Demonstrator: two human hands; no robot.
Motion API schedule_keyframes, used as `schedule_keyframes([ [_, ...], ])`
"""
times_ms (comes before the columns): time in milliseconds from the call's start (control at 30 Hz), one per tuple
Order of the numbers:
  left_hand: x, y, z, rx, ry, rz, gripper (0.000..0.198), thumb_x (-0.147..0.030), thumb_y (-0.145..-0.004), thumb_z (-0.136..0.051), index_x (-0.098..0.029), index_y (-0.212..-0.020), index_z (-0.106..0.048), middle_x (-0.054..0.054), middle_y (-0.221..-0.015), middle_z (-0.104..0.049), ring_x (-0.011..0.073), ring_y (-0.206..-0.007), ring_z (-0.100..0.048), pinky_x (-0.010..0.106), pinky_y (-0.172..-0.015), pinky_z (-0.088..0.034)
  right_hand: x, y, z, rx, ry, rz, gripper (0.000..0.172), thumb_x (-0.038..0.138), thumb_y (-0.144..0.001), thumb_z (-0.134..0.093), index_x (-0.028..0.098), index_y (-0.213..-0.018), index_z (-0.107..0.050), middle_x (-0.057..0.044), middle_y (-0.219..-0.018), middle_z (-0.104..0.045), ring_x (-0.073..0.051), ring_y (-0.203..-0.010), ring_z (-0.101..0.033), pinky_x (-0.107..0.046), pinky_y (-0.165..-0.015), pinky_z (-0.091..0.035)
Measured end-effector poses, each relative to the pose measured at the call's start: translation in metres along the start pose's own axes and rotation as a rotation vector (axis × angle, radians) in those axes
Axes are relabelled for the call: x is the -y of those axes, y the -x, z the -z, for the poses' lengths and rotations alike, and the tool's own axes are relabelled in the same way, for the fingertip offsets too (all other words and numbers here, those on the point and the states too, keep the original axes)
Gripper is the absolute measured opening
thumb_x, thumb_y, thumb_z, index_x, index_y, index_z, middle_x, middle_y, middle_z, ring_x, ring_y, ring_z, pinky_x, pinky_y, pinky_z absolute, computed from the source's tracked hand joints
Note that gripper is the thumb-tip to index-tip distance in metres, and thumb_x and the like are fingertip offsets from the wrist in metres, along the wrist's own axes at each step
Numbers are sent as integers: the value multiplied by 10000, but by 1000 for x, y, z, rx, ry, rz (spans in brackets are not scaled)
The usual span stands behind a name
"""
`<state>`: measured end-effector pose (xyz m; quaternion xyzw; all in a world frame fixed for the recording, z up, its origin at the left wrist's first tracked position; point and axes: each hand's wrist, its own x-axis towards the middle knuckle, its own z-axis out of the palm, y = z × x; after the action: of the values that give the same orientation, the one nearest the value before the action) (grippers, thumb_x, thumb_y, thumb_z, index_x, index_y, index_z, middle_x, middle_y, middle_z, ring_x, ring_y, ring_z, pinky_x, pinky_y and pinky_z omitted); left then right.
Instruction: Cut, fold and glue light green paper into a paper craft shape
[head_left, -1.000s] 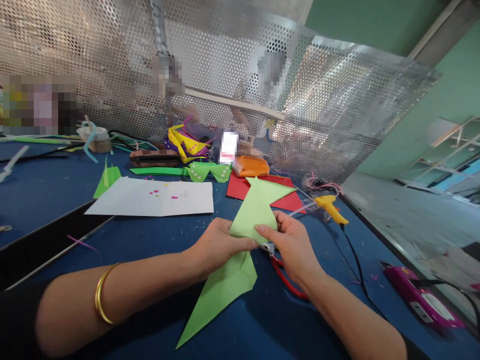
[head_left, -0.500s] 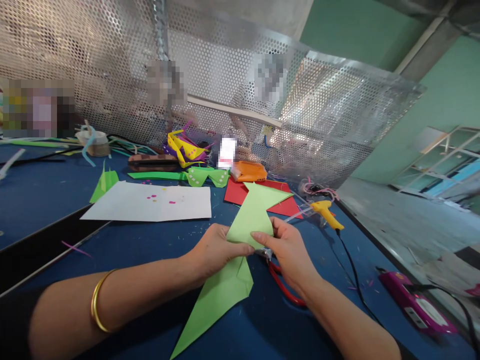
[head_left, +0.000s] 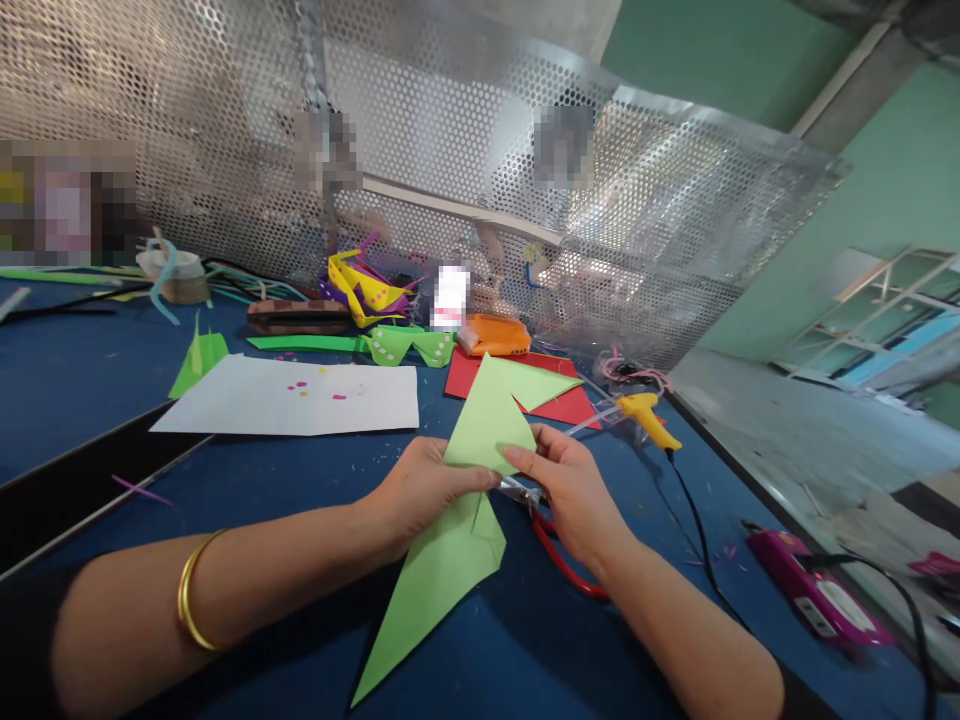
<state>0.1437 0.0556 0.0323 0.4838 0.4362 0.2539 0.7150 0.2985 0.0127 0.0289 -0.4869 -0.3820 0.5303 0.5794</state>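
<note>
A light green folded paper (head_left: 457, 530) lies over the blue table, long point toward me and an upper flap raised. My left hand (head_left: 420, 485) pinches its middle from the left, thumb pressed on the fold. My right hand (head_left: 574, 490) grips the same fold from the right, fingers closed on the upper flap. Red-handled scissors (head_left: 559, 555) lie on the table just under my right hand. A gold bangle is on my left wrist.
A white sheet (head_left: 292, 398) lies to the left, red paper (head_left: 555, 395) behind the green one. A yellow glue gun (head_left: 649, 415) with black cord is on the right, a magenta tool (head_left: 814, 600) further right. Coloured paper scraps and a perforated metal screen (head_left: 450, 150) line the back.
The upper flap of the green paper has been folded further, its tip now narrower and pointing up. Both hands stay pinched at the middle; the view shifted slightly.
</note>
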Motion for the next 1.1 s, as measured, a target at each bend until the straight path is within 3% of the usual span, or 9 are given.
schedule_keyframes([
  [200, 5, -2, 0, 46, 0, 30, 99, -202, -631, -764, -136, -678, -707, 5, -498, -641, 138, -423, -573, 241, -448, -436, -1, 2, -2, -30, 43, 38, 337, 293, -595, -836, 173, -859, -664, -12, -774, -735, -156, -646, -654, -288, -651, -524],
  [433, -5, 1, -1, 14, 126, 14, 164, -233, -635, -770, -131, -758, -733, 34, -545, -676, 169, -442, -601, 295, -478, -501, 4, -2, 3, -34, 72, 93, 303, 395, -707, -774, 175, -891, -675, -42, -871, -736, -162, -754, -660, -288, -746, -515],
  [667, -6, -1, 1, 15, 179, -4, 247, -218, -626, -788, -138, -857, -754, 54, -620, -714, 182, -498, -634, 314, -538, -527, 5, -2, 0, -85, 93, 22, 302, 326, -606, -831, 173, -815, -675, -25, -759, -720, -164, -690, -658, -288, -683, -525],
  [967, -4, -1, 0, 59, 203, 44, 237, -227, -610, -790, -122, -819, -748, 64, -596, -701, 197, -493, -626, 336, -532, -524, 1, -3, 2, -72, 34, 88, 335, 268, -607, -818, 185, -885, -652, 14, -681, -684, -147, -640, -637, -287, -682, -513],
  [1100, -5, 0, -1, 30, 161, 13, 201, -229, -624, -780, -128, -794, -748, 41, -542, -675, 165, -450, -594, 288, -494, -487, 3, 0, -2, -60, 43, 93, 399, 317, -625, -822, 197, -957, -635, -20, -823, -730, -191, -771, -685, -317, -746, -526],
])
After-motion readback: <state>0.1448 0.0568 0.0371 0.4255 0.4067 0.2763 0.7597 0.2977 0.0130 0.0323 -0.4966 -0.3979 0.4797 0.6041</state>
